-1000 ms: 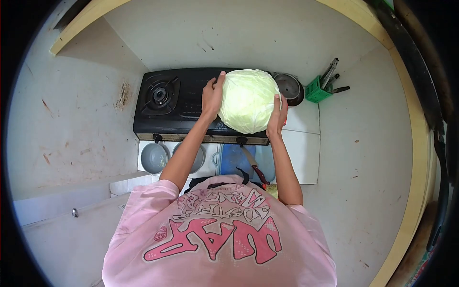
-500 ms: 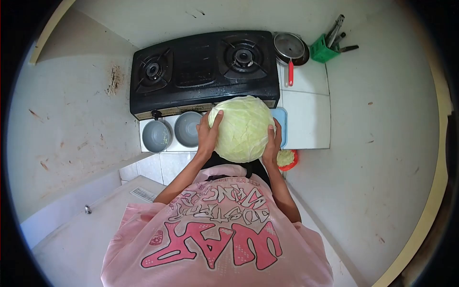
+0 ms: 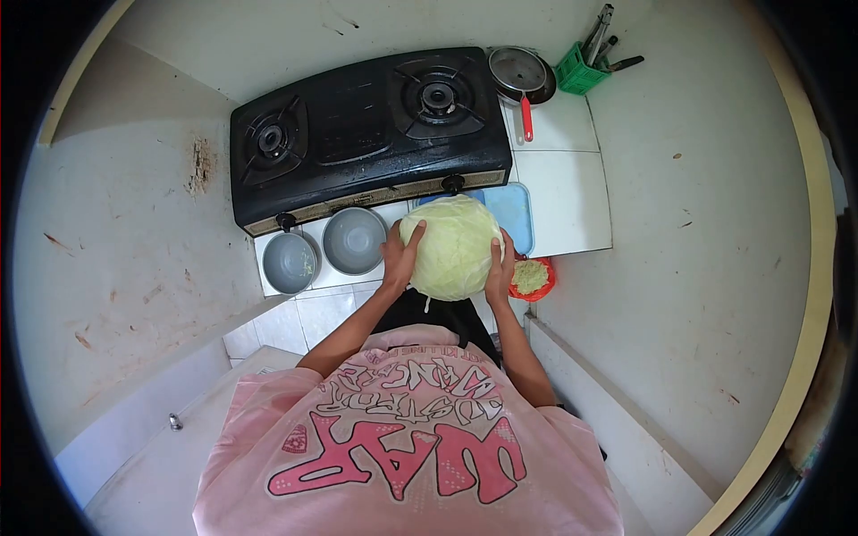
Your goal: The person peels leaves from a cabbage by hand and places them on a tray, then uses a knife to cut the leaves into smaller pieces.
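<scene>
A large pale green cabbage is held up between my two hands, in front of the stove and above the counter's front edge. My left hand presses against its left side, thumb on the upper surface. On the opposite side my right hand grips it the same way, fingers partly hidden behind it. Beneath and behind the cabbage lies a light blue cutting board, partly covered from view. A red container with shredded cabbage in it sits just right of my right hand.
A black two-burner stove spans the back of the counter. Two grey bowls, a left one and a right one, stand before it. At the back right are a red-handled pan and a green basket holding utensils.
The cabbage has come down a little, toward my body, with both hands still around it. My view has shifted and turned slightly, showing more of the cutting board and the red container.
</scene>
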Demonstrator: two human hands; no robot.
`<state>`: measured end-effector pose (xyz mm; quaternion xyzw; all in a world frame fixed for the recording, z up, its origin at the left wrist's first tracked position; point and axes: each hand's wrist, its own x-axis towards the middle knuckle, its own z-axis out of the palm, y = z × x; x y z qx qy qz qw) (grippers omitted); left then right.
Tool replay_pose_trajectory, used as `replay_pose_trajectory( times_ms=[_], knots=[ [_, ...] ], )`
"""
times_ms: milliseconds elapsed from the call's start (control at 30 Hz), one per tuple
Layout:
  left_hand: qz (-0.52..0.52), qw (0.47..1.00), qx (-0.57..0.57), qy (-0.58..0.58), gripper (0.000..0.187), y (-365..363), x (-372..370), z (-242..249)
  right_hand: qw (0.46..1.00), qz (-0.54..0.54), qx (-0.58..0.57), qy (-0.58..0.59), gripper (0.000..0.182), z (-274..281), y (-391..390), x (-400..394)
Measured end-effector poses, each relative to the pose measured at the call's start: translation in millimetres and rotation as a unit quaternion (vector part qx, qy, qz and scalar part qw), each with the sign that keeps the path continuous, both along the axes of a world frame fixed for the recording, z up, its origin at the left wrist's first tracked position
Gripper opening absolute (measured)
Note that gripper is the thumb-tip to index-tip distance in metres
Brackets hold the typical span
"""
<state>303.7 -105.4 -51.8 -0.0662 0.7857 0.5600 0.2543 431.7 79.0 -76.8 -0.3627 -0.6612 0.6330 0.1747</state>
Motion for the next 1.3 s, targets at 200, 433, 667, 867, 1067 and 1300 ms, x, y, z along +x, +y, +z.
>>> replay_pose_trajectory(
  times_ms=[200,433,667,867,1067,1300],
  knots=[
    [-0.036,0.994,-0.058,0.084,0.095,7.2,-5.2,-5.9,0.999,-0.007,-0.022,-0.023,0.067,-1.9,6.9,-11.8],
    [-0.022,0.992,-0.028,0.12,0.101,10.7,-2.0,-5.0,0.999,0.016,0.002,-0.052,0.065,-12.2,14.1,-8.7],
    [0.001,0.995,-0.01,0.098,0.104,8.3,-3.9,-7.7,0.991,0.023,0.093,-0.096,0.052,-3.4,49.5,4.1],
    [0.009,0.99,-0.06,0.129,0.099,8.4,0.6,-8.9,0.962,0.009,0.237,-0.136,0.047,-60.2,135.3,1.9],
    [0.069,0.99,-0.035,0.114,0.092,16.5,4.5,-10.9,0.956,0.093,0.203,-0.192,0.051,-85.1,170.7,-27.2],
    [0.11,0.99,-0.034,0.08,0.084,20.4,13.7,9.3,0.897,0.23,0.312,-0.212,0.063,-87.3,179.6,-31.1]
  ],
)
